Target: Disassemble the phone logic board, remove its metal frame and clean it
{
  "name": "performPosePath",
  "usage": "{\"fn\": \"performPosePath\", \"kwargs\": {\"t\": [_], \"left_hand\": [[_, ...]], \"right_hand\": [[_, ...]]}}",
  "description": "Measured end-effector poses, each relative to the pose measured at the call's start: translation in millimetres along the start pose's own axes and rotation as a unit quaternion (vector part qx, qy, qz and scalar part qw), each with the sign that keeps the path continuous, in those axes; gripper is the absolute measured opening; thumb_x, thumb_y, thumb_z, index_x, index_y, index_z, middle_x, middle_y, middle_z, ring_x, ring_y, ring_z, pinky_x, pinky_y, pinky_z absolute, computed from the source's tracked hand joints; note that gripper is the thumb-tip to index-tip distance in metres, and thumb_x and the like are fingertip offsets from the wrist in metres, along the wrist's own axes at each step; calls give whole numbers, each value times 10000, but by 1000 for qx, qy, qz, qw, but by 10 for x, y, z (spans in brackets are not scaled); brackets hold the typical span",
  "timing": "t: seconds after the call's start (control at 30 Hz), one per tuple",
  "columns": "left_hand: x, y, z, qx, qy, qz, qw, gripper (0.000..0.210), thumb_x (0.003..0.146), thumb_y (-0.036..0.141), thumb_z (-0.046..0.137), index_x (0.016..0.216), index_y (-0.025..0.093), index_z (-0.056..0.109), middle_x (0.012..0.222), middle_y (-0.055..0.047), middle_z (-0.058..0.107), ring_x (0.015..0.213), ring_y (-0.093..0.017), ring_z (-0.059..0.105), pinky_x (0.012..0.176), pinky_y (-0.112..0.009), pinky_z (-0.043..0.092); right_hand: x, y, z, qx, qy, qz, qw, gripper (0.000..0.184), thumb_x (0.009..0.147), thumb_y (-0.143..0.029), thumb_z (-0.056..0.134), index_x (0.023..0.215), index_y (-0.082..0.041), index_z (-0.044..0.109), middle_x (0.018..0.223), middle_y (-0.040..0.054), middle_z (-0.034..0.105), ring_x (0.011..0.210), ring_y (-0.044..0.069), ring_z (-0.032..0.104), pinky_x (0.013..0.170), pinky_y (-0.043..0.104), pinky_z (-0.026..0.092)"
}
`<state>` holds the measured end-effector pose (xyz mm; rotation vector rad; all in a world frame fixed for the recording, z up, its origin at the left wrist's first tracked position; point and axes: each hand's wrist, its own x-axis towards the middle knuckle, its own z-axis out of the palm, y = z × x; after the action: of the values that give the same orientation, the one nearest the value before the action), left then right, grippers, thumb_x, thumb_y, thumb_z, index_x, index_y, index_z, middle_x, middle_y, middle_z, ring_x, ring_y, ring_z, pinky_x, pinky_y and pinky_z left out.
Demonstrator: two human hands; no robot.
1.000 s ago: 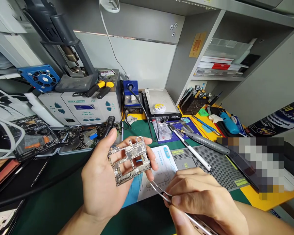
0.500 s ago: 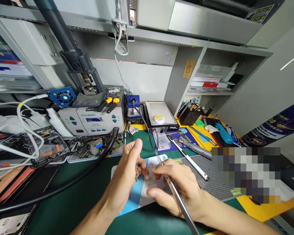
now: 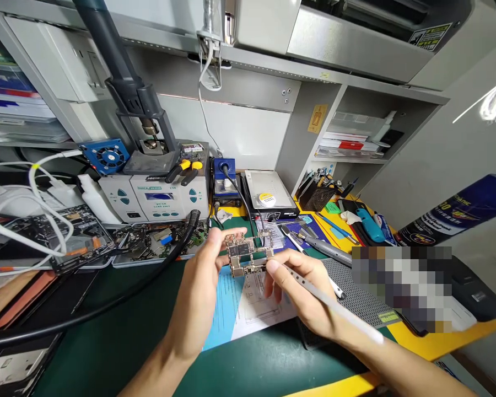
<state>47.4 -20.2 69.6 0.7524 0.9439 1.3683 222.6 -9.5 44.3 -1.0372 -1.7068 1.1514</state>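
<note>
A small circuit board (image 3: pixel 240 251) is held up over the bench, its face with dark chips and metal shields turned toward me. My left hand (image 3: pixel 199 292) grips it at the left edge between thumb and fingers. At the board's lower right corner, the thumb and fingers of my right hand (image 3: pixel 305 289) pinch the edge. Metal tweezers (image 3: pixel 334 307) also lie in my right hand, slanting back over the wrist; their tips are not clearly visible. Beneath both hands is a blue and white printed sheet (image 3: pixel 258 317) on the green mat (image 3: pixel 149 336).
A black hose (image 3: pixel 140 311) curves across the left side from the grey rework station (image 3: pixel 161 201). Trays of boards (image 3: pixel 149 245) stand at left. Rightward are a grey perforated mat (image 3: pixel 367 300), a grey pen-like tool (image 3: pixel 326 251) and a spray can (image 3: pixel 458 212).
The board has turned from edge-on in my left hand to facing me. My right hand has come up to its right edge, and the tweezers have swung back across the wrist.
</note>
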Motion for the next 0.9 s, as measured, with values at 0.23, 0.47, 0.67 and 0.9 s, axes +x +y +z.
{"fn": "performPosePath", "kwargs": {"t": [0.23, 0.47, 0.67, 0.9], "left_hand": [[2, 32, -26, -106, 5, -112, 988, 648, 966, 641, 429, 1178, 121, 750, 1036, -146, 782, 926, -293, 703, 848, -407, 534], [-15, 41, 14, -170, 2, -143, 975, 542, 970, 527, 471, 1154, 103, 754, 930, -166, 789, 810, -296, 723, 749, -416, 568], [17, 64, -2, -183, 62, -123, 973, 420, 960, 441, 538, 1040, 107, 779, 879, -144, 787, 875, -282, 750, 819, -378, 592], [124, 121, -102, -201, 91, -77, 972, 389, 949, 368, 514, 941, 81, 777, 868, -180, 782, 926, -366, 759, 910, -544, 598]], "right_hand": [[0, -127, 34, 139, -90, 119, 979, 359, 995, -491, 610, 837, -169, 632, 730, 14, 685, 633, 121, 638, 603, 243, 522], [3, -108, 53, 169, -99, 149, 969, 402, 955, -531, 651, 799, -163, 610, 683, 15, 686, 584, 115, 632, 566, 234, 513], [-2, -143, 30, 76, -85, 84, 990, 325, 984, -442, 627, 814, -168, 660, 655, 11, 687, 575, 125, 630, 577, 245, 535], [-78, -87, -37, -15, 9, -5, 1000, 307, 1031, -374, 571, 802, -206, 689, 673, 11, 711, 625, 135, 650, 607, 237, 534]]}}
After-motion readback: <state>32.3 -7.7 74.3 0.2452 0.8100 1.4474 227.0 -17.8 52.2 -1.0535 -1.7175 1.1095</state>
